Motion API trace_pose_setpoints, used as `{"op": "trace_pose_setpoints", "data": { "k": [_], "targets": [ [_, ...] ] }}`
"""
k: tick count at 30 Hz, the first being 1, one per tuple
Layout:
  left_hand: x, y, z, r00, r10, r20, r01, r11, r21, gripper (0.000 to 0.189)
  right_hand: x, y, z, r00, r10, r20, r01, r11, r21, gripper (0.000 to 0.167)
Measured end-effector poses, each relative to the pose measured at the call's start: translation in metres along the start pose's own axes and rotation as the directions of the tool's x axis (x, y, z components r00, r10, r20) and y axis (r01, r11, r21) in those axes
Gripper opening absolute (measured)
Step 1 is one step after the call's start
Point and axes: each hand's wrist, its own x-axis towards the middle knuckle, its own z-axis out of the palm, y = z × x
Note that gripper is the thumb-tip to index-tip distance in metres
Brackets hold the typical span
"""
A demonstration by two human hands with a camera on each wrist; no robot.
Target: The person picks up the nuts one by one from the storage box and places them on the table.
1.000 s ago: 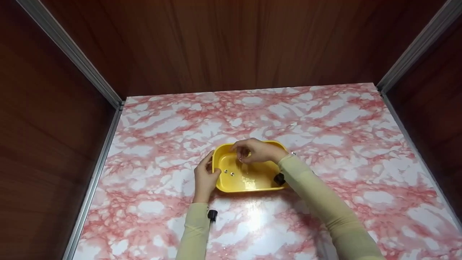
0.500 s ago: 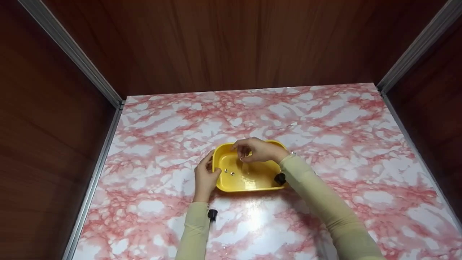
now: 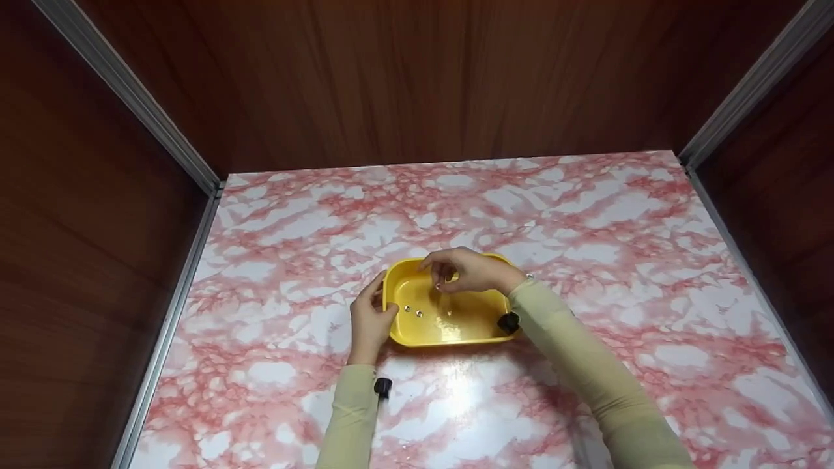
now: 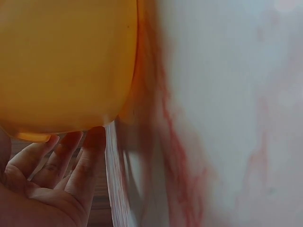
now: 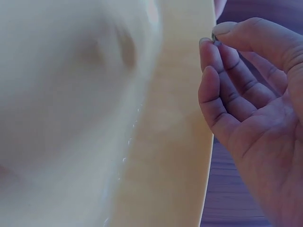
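So the yellow tub (image 3: pixel 472 320) is a shallow rounded rectangle, glossy plastic with smooth walls and a thin rim, and there's a bright glare patch on its floor near the front edge. It's sitting roughly mid-tabletop, a bit toward the person. Two tiny shiny bits (image 3: pixel 419 314) lie close together inside, over by the left end; they look silvery, but they're too small for me to say what they are. A third one, the small metallic piece (image 5: pixel 215 40), is up above the tub floor: the right-hand grip (image 3: pixel 472 270) has it clamped between thumb and fingertip. The left-hand grip (image 3: pixel 371 326) is clamped on the tub's left end, thumb over the rim and fingers against the outside wall.

The tabletop (image 3: pixel 293 247) is white with a pinkish-red marbled pattern, kinda shiny up front. Dark reddish-brown wood-look panels (image 3: pixel 417 85) box it in at the back and both sides, with grey metal strips (image 3: pixel 133 94) running along the corners. Sleeves (image 3: pixel 580 352) are pale yellow-green.
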Motion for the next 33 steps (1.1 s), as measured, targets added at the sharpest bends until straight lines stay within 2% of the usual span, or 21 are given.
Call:
{"op": "trace_pose_setpoints", "data": {
  "k": [8,15,24,33],
  "targets": [
    [0.000,-0.001,0.000,1.000,-0.004,-0.002,0.004,1.000,0.012,0.063,-0.004,-0.004,-0.002,1.000,-0.019,-0.006,0.019,1.000,0.007,0.044],
    [0.001,0.000,-0.001,1.000,-0.003,0.000,0.003,1.000,0.015,0.062,-0.007,-0.006,-0.002,1.000,-0.005,-0.005,0.005,1.000,0.020,0.045],
    [0.000,0.000,-0.001,1.000,0.000,-0.004,0.000,1.000,0.011,0.061,-0.010,-0.007,-0.002,1.000,-0.023,-0.003,0.023,1.000,-0.004,0.045],
    [0.001,-0.002,0.000,1.000,0.012,-0.005,-0.012,1.000,0.009,0.061,-0.015,-0.010,-0.002,1.000,0.003,0.007,-0.003,1.000,0.001,0.046]
  ]
}}
